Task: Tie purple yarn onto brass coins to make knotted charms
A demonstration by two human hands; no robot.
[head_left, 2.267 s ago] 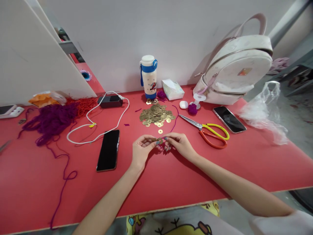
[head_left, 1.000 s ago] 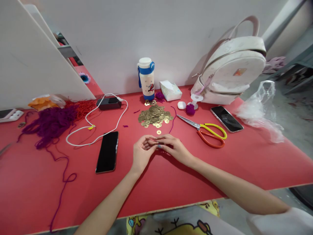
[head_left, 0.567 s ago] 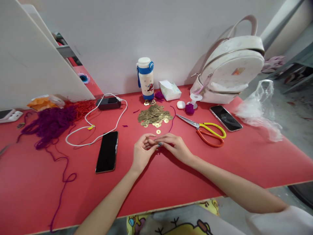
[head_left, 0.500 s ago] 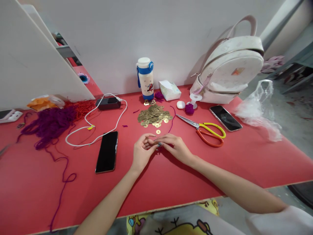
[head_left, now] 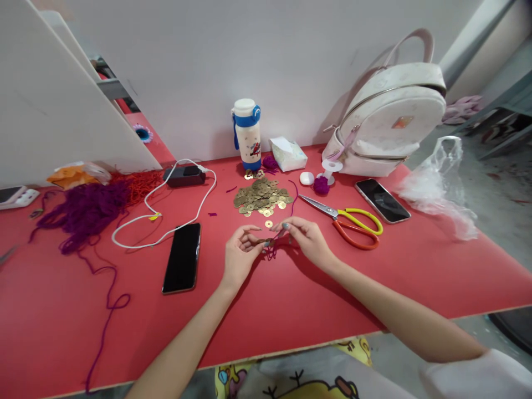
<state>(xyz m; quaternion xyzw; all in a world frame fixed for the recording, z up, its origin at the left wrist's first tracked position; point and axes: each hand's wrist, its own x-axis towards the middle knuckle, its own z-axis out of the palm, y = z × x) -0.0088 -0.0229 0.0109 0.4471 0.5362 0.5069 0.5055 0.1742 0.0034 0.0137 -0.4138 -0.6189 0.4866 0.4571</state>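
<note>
My left hand [head_left: 243, 252] pinches a small brass coin [head_left: 268, 242] between thumb and fingers, low over the red table. Closed on a purple thread [head_left: 279, 234] that runs from the coin, my right hand [head_left: 306, 239] is just to its right. Loops of the thread hang below the coin. Behind the hands lies a pile of brass coins [head_left: 261, 195] with square holes, and one single coin [head_left: 269, 224] rests in front of it. Scissors [head_left: 332, 213] with yellow and orange handles lie open to the right of the pile.
Around them on the red table [head_left: 233, 338] are a black phone [head_left: 182, 258], a white cable [head_left: 120, 243], purple yarn [head_left: 89, 210], a bottle [head_left: 248, 136], a tissue pack [head_left: 290, 155], a second phone [head_left: 383, 200], a white backpack [head_left: 386, 122] and a plastic bag [head_left: 440, 188].
My right hand has moved slightly right, away from my left fingers, drawing out the purple thread. More thread loops show below the coin. My left hand has barely moved.
</note>
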